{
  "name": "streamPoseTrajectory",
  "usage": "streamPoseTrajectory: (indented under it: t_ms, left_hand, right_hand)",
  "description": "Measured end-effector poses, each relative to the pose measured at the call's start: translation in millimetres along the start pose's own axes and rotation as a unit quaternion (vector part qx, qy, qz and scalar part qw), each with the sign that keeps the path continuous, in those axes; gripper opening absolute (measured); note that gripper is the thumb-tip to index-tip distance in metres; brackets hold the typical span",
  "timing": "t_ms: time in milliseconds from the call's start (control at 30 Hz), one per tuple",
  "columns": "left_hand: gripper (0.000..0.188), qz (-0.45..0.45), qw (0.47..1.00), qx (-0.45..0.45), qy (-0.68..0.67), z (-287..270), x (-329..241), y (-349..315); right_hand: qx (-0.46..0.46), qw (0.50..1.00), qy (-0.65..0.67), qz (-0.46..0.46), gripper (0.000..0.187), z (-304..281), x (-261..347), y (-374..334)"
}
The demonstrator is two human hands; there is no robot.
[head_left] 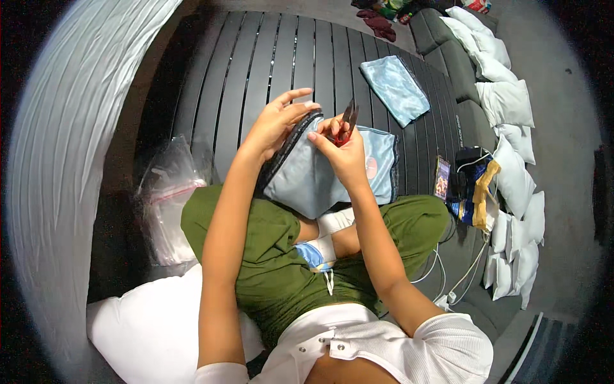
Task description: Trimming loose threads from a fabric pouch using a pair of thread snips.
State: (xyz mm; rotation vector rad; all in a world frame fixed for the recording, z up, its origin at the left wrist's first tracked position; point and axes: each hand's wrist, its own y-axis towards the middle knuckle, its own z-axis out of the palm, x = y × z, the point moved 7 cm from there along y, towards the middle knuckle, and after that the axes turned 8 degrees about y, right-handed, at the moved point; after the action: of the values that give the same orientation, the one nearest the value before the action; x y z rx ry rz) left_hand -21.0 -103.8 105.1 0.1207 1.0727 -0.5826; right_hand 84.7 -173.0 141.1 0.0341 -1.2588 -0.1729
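A light blue fabric piece (299, 185) with a black edging lies across my lap, one edge raised between my hands. My left hand (274, 127) pinches the raised black edge near its top corner, its upper fingers stretched out. My right hand (345, 159) grips small red-handled scissors (344, 132), dark blades pointing up and away. The thumb of that hand also rests against the blue fabric. Part of the fabric spreads right, over my knee, with a pale pink round patch (371, 168) on it.
Another folded light blue piece (395, 89) lies on the dark slatted surface (249, 57). Clear plastic bags (173, 217) sit left of my knee. At right are a phone (442, 178), white cables (470, 272) and several white pillows (505, 102). A white curtain (70, 160) hangs at left.
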Motion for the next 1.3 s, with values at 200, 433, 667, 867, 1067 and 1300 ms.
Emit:
streamPoseTrajectory:
  t_ms: [200, 433, 667, 867, 1067, 1300]
  left_hand:
    - [0.042, 0.019, 0.998, 0.043, 0.030, 2, -12, 10]
    - [0.057, 0.182, 0.974, 0.135, -0.019, 8, -73, -11]
    - [0.053, 0.127, 0.974, 0.178, -0.058, 9, -59, -11]
    - [0.030, 0.079, 0.926, -0.087, 0.360, -41, -13, -4]
    - [0.034, -0.044, 0.814, -0.052, 0.576, -49, 17, -16]
    - [0.021, -0.037, 0.911, -0.019, 0.410, -43, -5, -15]
  right_hand:
    - [0.024, 0.995, -0.082, -0.052, 0.032, 2, 11, 6]
    - [0.016, 0.998, -0.049, -0.025, 0.033, -13, 29, 15]
    - [0.074, 0.986, -0.130, 0.070, 0.031, -14, -13, 31]
    - [0.021, 0.964, -0.266, -0.016, 0.023, -15, -45, 9]
    - [0.041, 0.957, -0.287, -0.007, 0.015, -13, -64, -16]
    - [-0.286, 0.780, -0.543, -0.125, 0.033, -176, 10, 5]
